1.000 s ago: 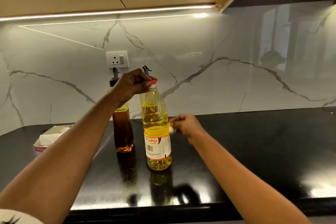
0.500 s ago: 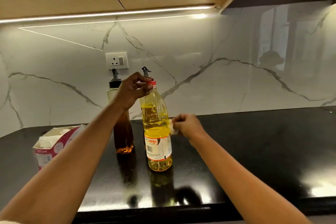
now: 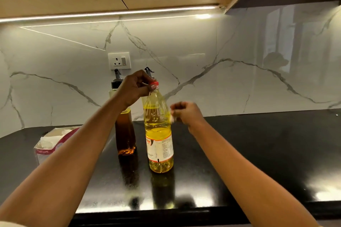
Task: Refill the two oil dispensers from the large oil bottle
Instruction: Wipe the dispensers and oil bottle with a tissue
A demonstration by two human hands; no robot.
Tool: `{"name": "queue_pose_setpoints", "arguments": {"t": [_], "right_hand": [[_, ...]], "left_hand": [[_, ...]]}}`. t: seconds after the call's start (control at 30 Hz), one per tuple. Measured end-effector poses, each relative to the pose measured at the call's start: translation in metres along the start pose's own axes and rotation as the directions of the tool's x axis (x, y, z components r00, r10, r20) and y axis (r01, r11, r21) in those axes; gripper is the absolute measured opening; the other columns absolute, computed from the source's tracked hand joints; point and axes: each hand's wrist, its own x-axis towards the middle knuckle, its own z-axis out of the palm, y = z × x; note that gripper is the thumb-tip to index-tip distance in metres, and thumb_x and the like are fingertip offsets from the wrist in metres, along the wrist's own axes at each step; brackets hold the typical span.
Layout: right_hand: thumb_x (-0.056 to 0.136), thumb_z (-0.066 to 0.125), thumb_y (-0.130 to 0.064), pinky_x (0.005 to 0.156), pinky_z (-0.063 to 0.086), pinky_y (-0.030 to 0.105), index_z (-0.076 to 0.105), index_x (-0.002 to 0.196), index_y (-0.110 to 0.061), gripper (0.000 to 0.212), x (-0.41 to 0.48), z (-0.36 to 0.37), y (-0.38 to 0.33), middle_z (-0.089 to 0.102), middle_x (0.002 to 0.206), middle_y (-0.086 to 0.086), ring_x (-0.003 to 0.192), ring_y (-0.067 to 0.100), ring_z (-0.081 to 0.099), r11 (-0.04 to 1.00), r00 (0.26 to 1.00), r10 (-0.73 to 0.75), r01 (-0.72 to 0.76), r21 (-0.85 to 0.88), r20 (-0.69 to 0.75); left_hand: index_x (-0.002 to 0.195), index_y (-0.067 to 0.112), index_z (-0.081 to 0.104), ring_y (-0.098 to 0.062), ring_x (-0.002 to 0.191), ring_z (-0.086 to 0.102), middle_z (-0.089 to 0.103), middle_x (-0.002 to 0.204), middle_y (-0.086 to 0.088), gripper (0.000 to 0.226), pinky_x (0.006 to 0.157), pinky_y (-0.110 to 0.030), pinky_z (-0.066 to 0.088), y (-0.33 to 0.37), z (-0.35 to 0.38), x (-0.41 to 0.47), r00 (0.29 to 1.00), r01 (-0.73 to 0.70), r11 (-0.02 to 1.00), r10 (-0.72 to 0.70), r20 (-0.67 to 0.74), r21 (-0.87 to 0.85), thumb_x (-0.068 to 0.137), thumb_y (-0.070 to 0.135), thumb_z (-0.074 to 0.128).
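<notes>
Apparently left hand grips bottle cap

— Where's the large oil bottle?
— Upright on the black counter, mid-scene. The left hand grips its red cap.
— And the right hand?
— Just right of the bottle, fingers curled round a small white scrap; I can't tell what it is.
— The dispensers?
— The dark dispenser stands just left of the bottle. The second dispenser shows only its spout behind it. A tissue box sits at the left.
</notes>
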Motion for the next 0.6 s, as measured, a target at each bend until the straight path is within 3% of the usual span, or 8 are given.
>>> {"name": "queue_pose_setpoints", "arguments": {"t": [0.13, 0.27, 0.37, 0.43, 0.5, 0.6], "right_hand": [[0.082, 0.068, -0.005, 0.073, 0.057, 0.027, 0.066, 0.093, -0.010, 0.013, 0.015, 0.011, -0.055, 0.067, 0.095, 0.009, 0.084, 0.018, 0.066, 0.980, 0.979, -0.201, 0.201, 0.009, -0.029], [0.082, 0.069, -0.007, 0.075, 0.058, 0.033, 0.060, 0.092, -0.012, 0.015, 0.016, 0.014, -0.051, 0.064, 0.088, 0.005, 0.081, 0.017, 0.065, 0.975, 0.977, -0.200, 0.192, -0.115, -0.068], [0.084, 0.063, -0.004, 0.078, 0.057, 0.035, 0.064, 0.089, -0.013, 0.010, 0.004, 0.003, -0.003, 0.065, 0.087, 0.004, 0.082, 0.018, 0.064, 0.978, 0.997, -0.062, 0.053, -0.203, -0.039], [0.084, 0.058, 0.002, 0.069, 0.057, 0.031, 0.066, 0.083, -0.016, 0.020, -0.014, 0.002, 0.042, 0.068, 0.086, 0.006, 0.076, 0.017, 0.064, 0.972, 0.997, 0.083, -0.083, -0.220, -0.008], [0.080, 0.056, 0.008, 0.058, 0.054, 0.025, 0.067, 0.077, -0.017, 0.027, -0.034, 0.005, 0.083, 0.069, 0.084, 0.009, 0.066, 0.013, 0.063, 0.946, 0.978, 0.209, -0.203, -0.253, -0.003], [0.078, 0.057, 0.009, 0.055, 0.051, 0.023, 0.066, 0.072, -0.013, 0.025, -0.050, 0.007, 0.111, 0.068, 0.078, 0.010, 0.062, 0.014, 0.062, 0.920, 0.944, 0.330, -0.321, -0.225, 0.001]], "left_hand": [[0.118, 0.019, 0.058, -0.007, 0.101, 0.065, 0.067, 0.111, 0.001, 0.034, 0.080, -0.023, 0.057, -0.002, -0.001, -0.001, 0.996, 0.019, 1.000, -0.019, 0.089, 0.009, 0.090, 0.001, 0.059], [0.128, 0.016, 0.056, -0.011, 0.110, 0.060, 0.065, 0.121, -0.004, 0.040, 0.094, -0.021, 0.047, 0.000, -0.001, -0.003, 0.998, -0.028, 0.991, 0.020, 0.062, 0.128, 0.091, 0.001, 0.057], [0.127, 0.023, 0.055, -0.027, 0.114, 0.058, 0.065, 0.123, -0.009, 0.040, 0.093, -0.037, 0.049, 0.004, 0.000, -0.003, 0.996, -0.010, 0.994, 0.000, 0.087, 0.110, 0.093, 0.000, 0.054], [0.126, 0.023, 0.054, -0.029, 0.114, 0.058, 0.064, 0.123, -0.011, 0.040, 0.093, -0.043, 0.051, 0.006, 0.001, -0.002, 0.994, 0.000, 0.995, -0.011, 0.107, 0.096, 0.094, -0.001, 0.053], [0.126, 0.023, 0.054, -0.026, 0.113, 0.059, 0.063, 0.122, -0.010, 0.040, 0.090, -0.036, 0.053, 0.006, 0.001, -0.002, 0.994, 0.000, 0.996, -0.010, 0.112, 0.089, 0.094, -0.002, 0.052], [0.124, 0.024, 0.056, -0.020, 0.106, 0.061, 0.064, 0.118, -0.007, 0.039, 0.084, -0.027, 0.054, 0.007, -0.001, 0.000, 0.992, 0.009, 0.993, -0.023, 0.121, 0.120, 0.093, -0.001, 0.053]]}}
